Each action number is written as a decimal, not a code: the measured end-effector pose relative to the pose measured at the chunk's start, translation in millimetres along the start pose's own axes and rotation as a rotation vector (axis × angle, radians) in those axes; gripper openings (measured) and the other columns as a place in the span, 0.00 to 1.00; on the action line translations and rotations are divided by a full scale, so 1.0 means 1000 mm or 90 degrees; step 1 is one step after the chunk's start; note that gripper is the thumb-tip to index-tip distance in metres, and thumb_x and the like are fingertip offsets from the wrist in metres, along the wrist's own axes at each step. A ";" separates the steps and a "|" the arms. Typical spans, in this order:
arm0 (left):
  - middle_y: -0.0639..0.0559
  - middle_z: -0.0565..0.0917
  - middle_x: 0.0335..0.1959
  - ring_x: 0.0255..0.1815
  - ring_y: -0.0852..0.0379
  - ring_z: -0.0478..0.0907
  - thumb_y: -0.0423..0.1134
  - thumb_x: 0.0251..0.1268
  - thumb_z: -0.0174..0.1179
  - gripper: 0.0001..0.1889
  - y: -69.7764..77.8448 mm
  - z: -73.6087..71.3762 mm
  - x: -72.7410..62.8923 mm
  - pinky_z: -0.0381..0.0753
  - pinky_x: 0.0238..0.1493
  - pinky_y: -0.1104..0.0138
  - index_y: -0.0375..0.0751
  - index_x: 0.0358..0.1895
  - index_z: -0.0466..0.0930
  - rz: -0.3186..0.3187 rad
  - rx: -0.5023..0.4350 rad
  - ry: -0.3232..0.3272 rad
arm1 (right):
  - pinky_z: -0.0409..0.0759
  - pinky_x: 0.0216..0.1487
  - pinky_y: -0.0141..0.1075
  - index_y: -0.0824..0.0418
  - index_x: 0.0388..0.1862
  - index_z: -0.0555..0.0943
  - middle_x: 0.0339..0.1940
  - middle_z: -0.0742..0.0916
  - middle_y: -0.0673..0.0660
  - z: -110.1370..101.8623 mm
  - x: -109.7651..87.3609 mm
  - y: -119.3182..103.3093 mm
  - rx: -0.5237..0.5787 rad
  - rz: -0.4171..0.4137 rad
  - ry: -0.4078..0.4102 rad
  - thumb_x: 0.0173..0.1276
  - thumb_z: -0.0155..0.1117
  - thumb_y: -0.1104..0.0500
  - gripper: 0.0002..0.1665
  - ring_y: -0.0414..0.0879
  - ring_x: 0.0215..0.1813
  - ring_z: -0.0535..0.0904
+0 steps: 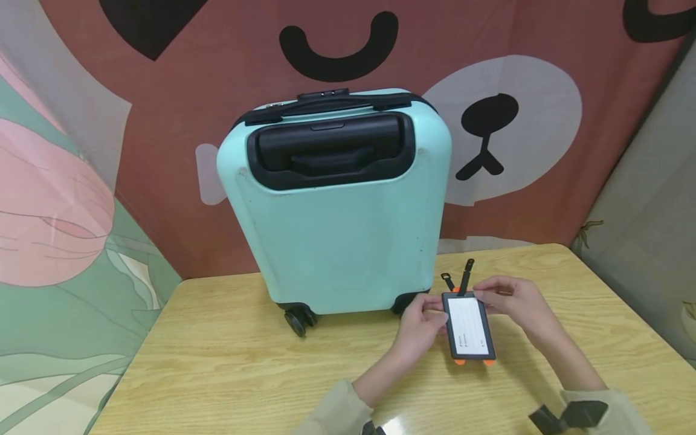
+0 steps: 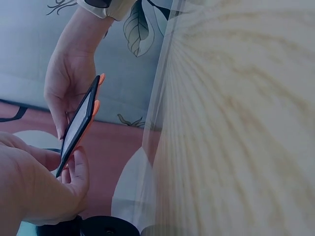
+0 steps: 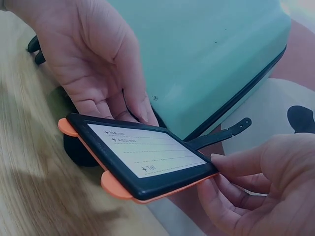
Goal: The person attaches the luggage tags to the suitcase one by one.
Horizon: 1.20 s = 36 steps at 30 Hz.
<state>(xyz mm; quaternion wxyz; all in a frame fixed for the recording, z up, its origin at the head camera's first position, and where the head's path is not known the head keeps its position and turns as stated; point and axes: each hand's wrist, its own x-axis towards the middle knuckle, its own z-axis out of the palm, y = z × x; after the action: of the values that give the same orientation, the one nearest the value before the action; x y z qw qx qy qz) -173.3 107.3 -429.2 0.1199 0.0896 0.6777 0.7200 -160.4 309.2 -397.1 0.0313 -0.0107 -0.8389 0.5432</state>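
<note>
Both my hands hold a luggage tag (image 1: 469, 326) at its two long sides, above the table in front of the suitcase's right corner. Its black frame surrounds a white card (image 3: 147, 150) printed with name, address and tel lines, and orange tabs (image 3: 115, 187) stick out at one end. A black strap (image 1: 466, 279) with a holed end rises from the opposite end. My left hand (image 1: 421, 323) pinches the left edge between thumb and fingers. At the upper right corner, near the strap, my right hand (image 1: 511, 302) pinches the frame.
A mint-green suitcase (image 1: 348, 241) stands upright on black wheels (image 1: 296, 320) behind my hands. Its black handle (image 1: 331, 148) is pushed down. The wooden table (image 1: 228, 374) ends at a printed cloth backdrop (image 1: 179, 199) behind, with a grey cloth (image 1: 647, 199) on the right.
</note>
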 end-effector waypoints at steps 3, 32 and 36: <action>0.52 0.80 0.44 0.38 0.57 0.81 0.24 0.69 0.60 0.14 0.001 0.000 -0.001 0.87 0.43 0.64 0.36 0.55 0.78 0.004 -0.003 0.003 | 0.87 0.45 0.37 0.77 0.55 0.80 0.50 0.88 0.66 0.000 -0.001 -0.002 -0.003 0.001 0.001 0.77 0.63 0.61 0.19 0.41 0.40 0.87; 0.52 0.79 0.43 0.38 0.58 0.78 0.24 0.70 0.59 0.13 0.011 -0.001 -0.007 0.86 0.45 0.58 0.37 0.53 0.77 0.033 -0.025 0.002 | 0.85 0.44 0.34 0.75 0.56 0.81 0.48 0.89 0.61 -0.002 -0.006 -0.014 -0.017 0.003 0.011 0.77 0.65 0.59 0.19 0.43 0.39 0.88; 0.52 0.79 0.43 0.37 0.58 0.78 0.24 0.70 0.59 0.13 0.012 -0.001 -0.008 0.86 0.44 0.60 0.38 0.53 0.77 0.035 -0.030 0.002 | 0.86 0.45 0.35 0.75 0.55 0.81 0.48 0.88 0.61 -0.002 -0.007 -0.016 -0.010 -0.004 0.011 0.77 0.64 0.59 0.18 0.43 0.40 0.88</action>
<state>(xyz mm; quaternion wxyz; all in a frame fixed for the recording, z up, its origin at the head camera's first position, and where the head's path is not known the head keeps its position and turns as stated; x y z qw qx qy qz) -167.0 103.1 -416.8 0.1008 0.1043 0.6581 0.7389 -152.8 304.1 -381.7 0.0400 -0.0127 -0.8428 0.5366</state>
